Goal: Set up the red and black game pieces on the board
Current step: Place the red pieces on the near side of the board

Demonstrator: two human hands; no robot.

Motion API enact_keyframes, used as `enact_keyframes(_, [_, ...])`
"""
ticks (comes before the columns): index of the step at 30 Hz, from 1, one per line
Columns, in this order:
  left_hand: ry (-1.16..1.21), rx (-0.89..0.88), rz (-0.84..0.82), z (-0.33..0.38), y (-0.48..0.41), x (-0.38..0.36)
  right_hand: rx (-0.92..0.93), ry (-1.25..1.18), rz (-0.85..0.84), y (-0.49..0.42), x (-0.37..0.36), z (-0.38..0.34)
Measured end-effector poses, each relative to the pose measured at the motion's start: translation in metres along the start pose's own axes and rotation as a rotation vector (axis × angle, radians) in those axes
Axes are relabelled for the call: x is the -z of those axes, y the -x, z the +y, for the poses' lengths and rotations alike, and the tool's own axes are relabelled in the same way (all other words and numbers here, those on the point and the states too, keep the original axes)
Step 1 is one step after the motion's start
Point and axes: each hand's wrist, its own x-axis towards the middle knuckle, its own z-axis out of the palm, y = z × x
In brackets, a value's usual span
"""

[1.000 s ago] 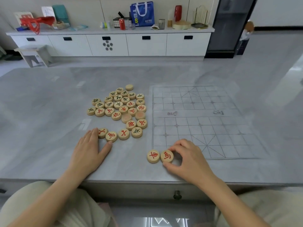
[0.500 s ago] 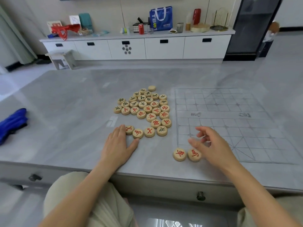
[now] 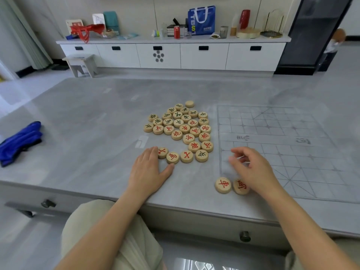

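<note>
Game pieces (image 3: 184, 129) cluster just beyond the flat, open left hand (image 3: 150, 172); two red pieces (image 3: 223, 185) lie just beside the loosely curled, empty right hand (image 3: 251, 170).

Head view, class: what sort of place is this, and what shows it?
Probably a home living room: a long white sideboard cluttered with a blue shopping bag and drink can, plus a small stool beside it.

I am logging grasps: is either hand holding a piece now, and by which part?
Nothing is held. The left hand lies flat on the table; the right hand hovers empty, fingers loosely curled.
</note>
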Motion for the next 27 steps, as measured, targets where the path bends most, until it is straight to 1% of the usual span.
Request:
enact_keyframes(4, [-0.013, -0.009, 0.004, -0.002, -0.002, -0.002, -0.059, -0.037, 0.067, -0.005, 0.025, 0.022])
enact_keyframes(8, [-0.025, -0.022, 0.008, -0.001, -0.002, -0.002, -0.082, -0.019, 0.050, 0.000, 0.030, 0.040])
enact_keyframes(12, [-0.039, -0.015, -0.001, 0.000, -0.002, -0.001, -0.050, 0.020, 0.058, 0.002, 0.024, 0.045])
enact_keyframes(21, [-0.026, -0.010, -0.005, -0.001, -0.001, 0.000, 0.015, 0.013, -0.019, -0.023, 0.004, 0.014])
enact_keyframes(24, [-0.020, -0.010, -0.009, -0.001, -0.002, 0.000, 0.080, 0.104, -0.073, -0.032, -0.008, -0.006])
enact_keyframes(27, [-0.018, -0.005, 0.000, 0.000, -0.002, 0.000, 0.132, 0.249, -0.138, -0.042, -0.024, -0.024])
